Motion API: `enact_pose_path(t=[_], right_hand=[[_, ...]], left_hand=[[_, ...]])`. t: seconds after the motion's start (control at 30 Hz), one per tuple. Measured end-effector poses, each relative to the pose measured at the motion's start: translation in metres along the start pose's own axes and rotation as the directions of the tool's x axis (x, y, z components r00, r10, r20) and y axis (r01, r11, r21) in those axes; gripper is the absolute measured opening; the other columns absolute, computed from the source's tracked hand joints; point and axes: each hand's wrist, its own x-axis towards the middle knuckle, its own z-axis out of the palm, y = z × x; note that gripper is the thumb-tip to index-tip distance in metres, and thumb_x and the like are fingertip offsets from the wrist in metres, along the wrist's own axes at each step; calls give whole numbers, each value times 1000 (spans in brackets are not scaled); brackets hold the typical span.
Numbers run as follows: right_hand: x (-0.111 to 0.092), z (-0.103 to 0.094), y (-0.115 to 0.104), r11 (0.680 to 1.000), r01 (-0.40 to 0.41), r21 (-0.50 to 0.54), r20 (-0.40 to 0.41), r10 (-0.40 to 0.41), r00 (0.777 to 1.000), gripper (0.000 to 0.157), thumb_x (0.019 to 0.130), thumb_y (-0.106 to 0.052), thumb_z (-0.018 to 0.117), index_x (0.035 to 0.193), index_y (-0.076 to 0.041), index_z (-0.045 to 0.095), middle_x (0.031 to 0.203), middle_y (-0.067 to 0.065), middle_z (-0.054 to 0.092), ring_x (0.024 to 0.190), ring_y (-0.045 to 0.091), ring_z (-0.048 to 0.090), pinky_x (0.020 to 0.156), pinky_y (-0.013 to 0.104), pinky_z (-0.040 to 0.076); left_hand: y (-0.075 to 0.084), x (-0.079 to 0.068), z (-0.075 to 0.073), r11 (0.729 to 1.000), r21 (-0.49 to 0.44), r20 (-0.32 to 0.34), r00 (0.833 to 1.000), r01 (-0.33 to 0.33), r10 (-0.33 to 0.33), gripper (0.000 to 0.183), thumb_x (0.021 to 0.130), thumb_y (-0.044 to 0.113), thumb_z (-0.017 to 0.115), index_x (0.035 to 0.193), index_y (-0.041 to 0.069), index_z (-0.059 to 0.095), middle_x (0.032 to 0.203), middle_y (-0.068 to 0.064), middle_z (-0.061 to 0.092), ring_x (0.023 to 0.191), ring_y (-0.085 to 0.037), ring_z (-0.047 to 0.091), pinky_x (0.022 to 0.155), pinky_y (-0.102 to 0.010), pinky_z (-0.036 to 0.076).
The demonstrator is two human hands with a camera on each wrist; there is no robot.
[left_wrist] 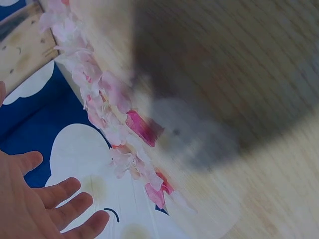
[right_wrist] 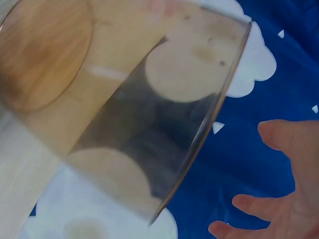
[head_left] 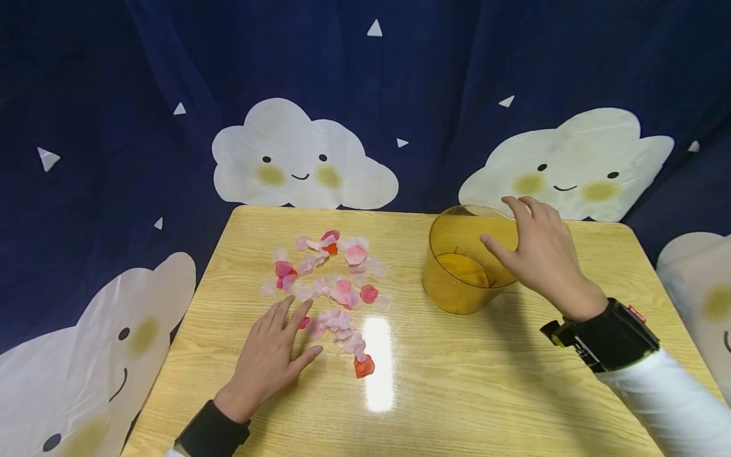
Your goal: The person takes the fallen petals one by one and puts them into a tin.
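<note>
Two open hands between loose petals and an amber container

The petals [head_left: 342, 292] lie scattered on the left half of the bench [head_left: 457, 381], mostly pale pink, with some deeper pink and orange-red ones among them. They form a loose, uneven patch, many overlapping. An orange-red petal [head_left: 363, 366] lies at the near end of the patch, just beside a bright reflection [head_left: 379, 365] on the wood grain.

To the right of the petals, well apart from the orange-red one, the container [head_left: 451, 297] stands upright near the far edge of the bench. It is round, see-through and amber, its wide mouth facing up; the bench and the backdrop show through its wall in the right wrist view.

The left hand [head_left: 267, 355] is open, fingers spread, its fingertips close to the near left side of the petals and gripping nothing. The right hand [head_left: 539, 254] is open too, thumb apart from the fingers, beside the container's rim; the right wrist view shows a gap between them. Each wrist wears a black band [head_left: 615, 336], and a white sleeve [head_left: 668, 400] covers the right forearm.

Behind the bench hangs a dark blue cloth [head_left: 428, 76] with white smiling clouds [head_left: 302, 149] and small white triangles [head_left: 374, 29].
</note>
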Motion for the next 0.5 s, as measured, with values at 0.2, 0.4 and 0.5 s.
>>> enact_pose_path(t=[0.2,0.4,0.5], right_hand=[[7,5,23,999,-48,-13,46,48,998,76,94,-42,68,149,3,40,144,36,43,129,58,39,98,71,36],[18,12,37,992,-127,4,192,124,974,77,98,-56,55,149,0,40,135,35,54,109,52,57,66,52,48],[25,17,40,988,-152,13,247,145,958,77,99,-60,50,146,2,44,128,33,61,96,47,65,52,39,46]], left_hand=[[1,0,-1,1000,-1,-25,1000,-2,2,85,87,57,70,156,20,38,149,-22,49,134,-42,50,106,-59,45],[2,-1,-2,1000,-11,-32,999,-1,1,83,87,57,70,155,19,41,145,-20,53,131,-40,52,100,-58,49],[3,-2,-2,1000,-16,-22,1000,6,-7,82,88,57,69,154,18,41,144,-19,53,131,-39,53,100,-57,49]])
